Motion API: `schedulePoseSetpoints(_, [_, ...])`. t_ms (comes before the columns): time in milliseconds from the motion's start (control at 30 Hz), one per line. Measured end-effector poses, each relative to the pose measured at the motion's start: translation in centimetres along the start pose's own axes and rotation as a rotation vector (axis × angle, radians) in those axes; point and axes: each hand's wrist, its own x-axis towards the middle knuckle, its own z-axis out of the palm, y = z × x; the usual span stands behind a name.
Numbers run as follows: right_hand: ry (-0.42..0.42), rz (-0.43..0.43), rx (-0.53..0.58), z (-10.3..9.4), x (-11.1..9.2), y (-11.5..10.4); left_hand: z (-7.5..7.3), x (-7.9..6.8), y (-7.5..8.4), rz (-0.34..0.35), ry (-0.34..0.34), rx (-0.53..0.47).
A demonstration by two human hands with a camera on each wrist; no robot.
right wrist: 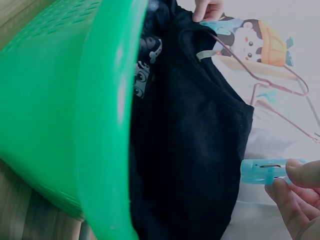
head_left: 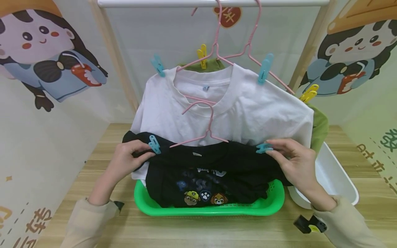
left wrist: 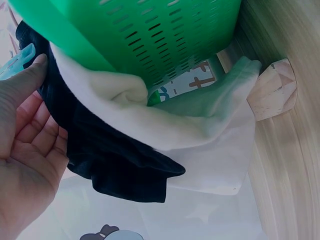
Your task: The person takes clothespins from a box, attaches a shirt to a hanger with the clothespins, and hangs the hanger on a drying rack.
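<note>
A black T-shirt (head_left: 214, 158) with cartoon dogs on its front lies over a green basket (head_left: 211, 210), with a pink hanger (head_left: 207, 132) in its neck. My left hand (head_left: 128, 158) pinches its left shoulder beside a light-blue clothespin (head_left: 154, 144); in the left wrist view the thumb lies near that clothespin (left wrist: 17, 62). At the other shoulder, my right hand (head_left: 294, 160) pinches a second light-blue clothespin (head_left: 264, 148) between thumb and fingers. The right wrist view shows this clothespin (right wrist: 267, 171) at the edge of the black cloth.
Behind, a white T-shirt (head_left: 263, 106) hangs on a pink hanger with blue clothespins, below a white rail (head_left: 214, 3). A green garment (head_left: 319, 127) with yellow clothespins (head_left: 309, 93) hangs farther back. A white basin (head_left: 335, 175) stands right of the basket on the wooden table (head_left: 173, 230).
</note>
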Motion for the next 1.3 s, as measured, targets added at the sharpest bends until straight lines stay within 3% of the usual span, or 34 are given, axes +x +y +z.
schedulePoseSetpoints(767, [-0.069,-0.024,-0.090,0.5,-0.4,1.1,0.0,-0.2,-0.1,0.001,-0.007,-0.018])
schedulePoseSetpoints(1300, [-0.136,0.022,-0.036,0.5,-0.7,1.2,0.0,-0.2,-0.1,0.019,0.013,-0.031])
